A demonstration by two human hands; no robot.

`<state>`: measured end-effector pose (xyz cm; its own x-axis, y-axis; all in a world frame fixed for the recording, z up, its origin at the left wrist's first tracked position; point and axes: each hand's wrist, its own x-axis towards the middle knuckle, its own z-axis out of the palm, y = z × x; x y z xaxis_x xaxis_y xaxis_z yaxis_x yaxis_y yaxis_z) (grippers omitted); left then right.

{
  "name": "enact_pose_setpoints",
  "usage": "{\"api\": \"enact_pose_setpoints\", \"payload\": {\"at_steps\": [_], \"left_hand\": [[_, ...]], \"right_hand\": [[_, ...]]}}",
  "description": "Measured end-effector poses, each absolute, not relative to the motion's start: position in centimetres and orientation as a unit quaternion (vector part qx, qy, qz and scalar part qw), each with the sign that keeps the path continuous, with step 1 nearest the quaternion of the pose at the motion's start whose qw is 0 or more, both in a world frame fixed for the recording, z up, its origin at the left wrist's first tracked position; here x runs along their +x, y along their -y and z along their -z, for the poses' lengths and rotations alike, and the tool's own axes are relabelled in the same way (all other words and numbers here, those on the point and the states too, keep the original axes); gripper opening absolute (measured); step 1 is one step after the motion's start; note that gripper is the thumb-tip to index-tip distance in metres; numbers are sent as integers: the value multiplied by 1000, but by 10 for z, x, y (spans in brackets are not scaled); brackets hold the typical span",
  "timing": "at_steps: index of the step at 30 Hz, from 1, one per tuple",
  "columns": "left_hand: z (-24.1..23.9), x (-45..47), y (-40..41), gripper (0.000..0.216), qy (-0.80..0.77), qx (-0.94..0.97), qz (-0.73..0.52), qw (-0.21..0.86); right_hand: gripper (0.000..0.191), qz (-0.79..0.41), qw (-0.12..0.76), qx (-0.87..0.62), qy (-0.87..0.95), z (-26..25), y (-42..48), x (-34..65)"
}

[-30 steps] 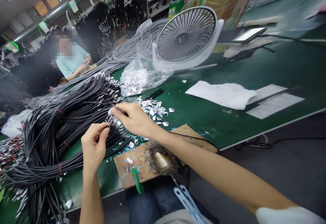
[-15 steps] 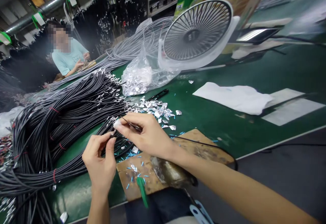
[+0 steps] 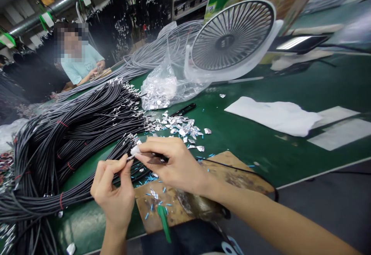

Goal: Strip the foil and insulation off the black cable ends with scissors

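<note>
My left hand (image 3: 114, 187) pinches the end of a black cable (image 3: 131, 158) between thumb and forefinger. Touching that end from the right are the fingertips of my right hand (image 3: 176, 166), where a white finger cover (image 3: 135, 150) shows. A dark, slim, pointed tool (image 3: 156, 159) lies within the right hand's grip; its exact kind is unclear. Behind my fingers, stripped cable ends (image 3: 131, 138) stick out of a large bundle of black cables (image 3: 78, 135), tied in places with red bands.
Foil scraps (image 3: 185, 127) and blue bits lie on the green table (image 3: 220, 121). A clear bag of foil (image 3: 159, 92) stands behind them, beside a fan (image 3: 232, 38). Nearer me is a worn wooden board (image 3: 156, 224). Across the table sits another person (image 3: 82, 63).
The fingers of both hands have shifted slightly at the cable end, and more of the dark tool's flat side now shows. The view has turned a little to the left.
</note>
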<state>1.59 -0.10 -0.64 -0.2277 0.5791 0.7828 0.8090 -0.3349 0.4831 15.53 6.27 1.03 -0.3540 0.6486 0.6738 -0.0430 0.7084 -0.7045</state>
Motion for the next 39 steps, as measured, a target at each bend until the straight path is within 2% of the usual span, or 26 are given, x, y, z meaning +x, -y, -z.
{"api": "enact_pose_setpoints", "payload": {"at_steps": [7,11,17,20,21,24,25,31,39], "left_hand": [[11,15,2,7,560,-609,550,114],[9,14,2,6,576,-616,533,67],[-6,5,2,9,592,-654,470,-31],[-5,0,5,9,597,-650,468,-48],[-2,0,6,7,600,-640,478,-41],[5,0,7,4,602,-592,535,15],[6,1,6,5,596,-581,553,40],[-2,6,4,12,538,-608,571,119],[-4,7,5,13,513,-637,559,135]], "right_hand": [[16,-313,529,-184,767,-10,-62,158],[9,-341,531,-203,749,-9,-63,154],[18,-272,529,-199,779,-3,-68,153],[11,-309,529,-216,761,-2,-66,153],[10,-332,522,-235,750,-3,-65,152],[31,-371,498,-286,730,-9,-62,153],[32,-368,494,-289,733,-10,-60,154],[22,-329,493,-248,766,-13,-54,153],[24,-398,457,-227,762,-12,-54,150]]}}
